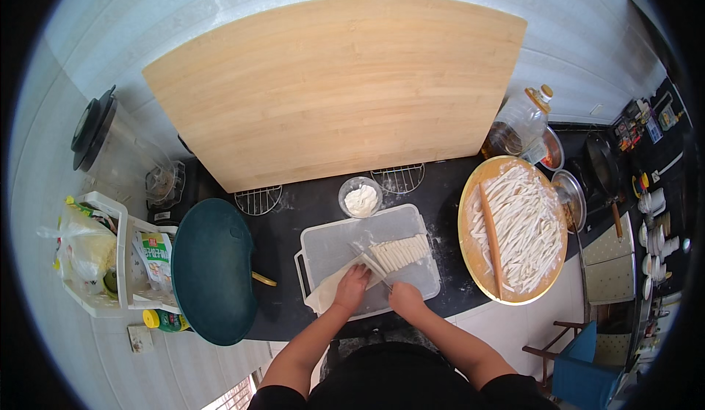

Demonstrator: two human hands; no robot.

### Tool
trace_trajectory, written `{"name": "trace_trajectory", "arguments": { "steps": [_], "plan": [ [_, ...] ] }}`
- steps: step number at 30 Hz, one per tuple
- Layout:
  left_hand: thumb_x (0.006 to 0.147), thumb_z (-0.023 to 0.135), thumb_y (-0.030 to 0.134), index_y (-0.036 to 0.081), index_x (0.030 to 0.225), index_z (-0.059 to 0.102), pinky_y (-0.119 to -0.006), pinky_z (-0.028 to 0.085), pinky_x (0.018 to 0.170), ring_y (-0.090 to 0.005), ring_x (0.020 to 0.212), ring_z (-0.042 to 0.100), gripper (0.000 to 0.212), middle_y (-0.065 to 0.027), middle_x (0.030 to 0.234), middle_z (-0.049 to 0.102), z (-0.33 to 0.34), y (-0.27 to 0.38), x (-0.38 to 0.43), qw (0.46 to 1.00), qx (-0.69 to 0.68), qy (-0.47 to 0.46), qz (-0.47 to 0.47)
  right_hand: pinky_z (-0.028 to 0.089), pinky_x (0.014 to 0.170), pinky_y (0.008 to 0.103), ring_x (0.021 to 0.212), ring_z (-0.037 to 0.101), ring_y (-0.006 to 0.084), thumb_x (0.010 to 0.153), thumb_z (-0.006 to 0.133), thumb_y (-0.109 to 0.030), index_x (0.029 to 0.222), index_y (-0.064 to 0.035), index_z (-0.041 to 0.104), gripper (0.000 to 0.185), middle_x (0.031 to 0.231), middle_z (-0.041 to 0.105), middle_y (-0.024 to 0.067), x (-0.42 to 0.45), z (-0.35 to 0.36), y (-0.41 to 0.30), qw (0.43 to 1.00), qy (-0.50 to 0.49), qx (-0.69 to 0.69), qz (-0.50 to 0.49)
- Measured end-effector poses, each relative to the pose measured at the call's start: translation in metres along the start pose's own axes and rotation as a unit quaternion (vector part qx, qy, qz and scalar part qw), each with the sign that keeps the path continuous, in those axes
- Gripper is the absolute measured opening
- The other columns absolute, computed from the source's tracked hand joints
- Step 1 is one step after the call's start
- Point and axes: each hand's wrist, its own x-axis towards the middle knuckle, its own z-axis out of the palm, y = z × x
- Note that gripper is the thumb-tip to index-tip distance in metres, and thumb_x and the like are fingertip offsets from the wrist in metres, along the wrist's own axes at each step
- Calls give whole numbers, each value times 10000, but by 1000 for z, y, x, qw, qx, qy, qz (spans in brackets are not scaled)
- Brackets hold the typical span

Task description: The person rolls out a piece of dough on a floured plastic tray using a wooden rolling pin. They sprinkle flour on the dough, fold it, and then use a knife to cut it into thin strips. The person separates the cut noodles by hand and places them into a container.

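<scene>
My left hand lies flat with its fingertips on a folded sheet of dough on a pale plastic cutting board. My right hand is closed around the handle of a kitchen knife, whose blade runs across the dough beside my left fingertips. Just right of the blade, cut dough strips lie side by side on the board. Behind the board stands a clear bowl of flour. Floured noodles cover a round wooden board to the right, with a wooden rolling pin on them.
A large wooden board leans on the wall behind two wire racks. To the left are a dark green board and white baskets of packets. An oil jug, metal bowls and a wok stand at the right; a blue chair is below.
</scene>
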Motion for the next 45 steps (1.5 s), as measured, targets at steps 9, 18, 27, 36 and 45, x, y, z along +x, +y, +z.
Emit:
{"name": "trace_trajectory", "arguments": {
  "steps": [9,18,27,36,45],
  "plan": [
    [789,520,97,11,1065,616,-372,454,930,-324,1112,513,305,-132,1172,559,-6,7,2,1000,-1,8,14,495,690,505,722,614,439,799,530,-149,747,24,642,213,726,614,275,16,18,-1,999,46,3,16],
    [797,501,100,30,1120,602,-388,418,983,-328,1186,485,346,-153,1255,534,1,-3,-11,999,44,-8,6,479,687,514,741,600,445,830,544,-209,787,13,633,242,743,609,260,17,3,4,992,77,96,36],
    [794,508,102,20,1088,615,-389,431,961,-335,1158,501,324,-157,1197,557,-8,2,-7,1000,26,-1,-5,489,688,508,729,608,432,835,535,-208,804,-16,648,225,753,624,247,-6,2,4,999,25,29,26],
    [788,514,100,12,1069,617,-389,434,947,-333,1125,510,312,-151,1180,558,4,-5,-5,1000,7,-28,-2,496,697,501,728,624,421,778,540,-152,783,6,655,196,741,628,253,14,15,2,999,-23,-22,-12],
    [794,518,113,27,1108,602,-382,418,973,-324,1159,494,337,-153,1209,553,4,-4,-10,999,26,-17,-12,489,691,502,735,601,445,816,549,-182,808,6,642,210,742,615,262,18,12,-7,995,56,72,43]
  ]
}}
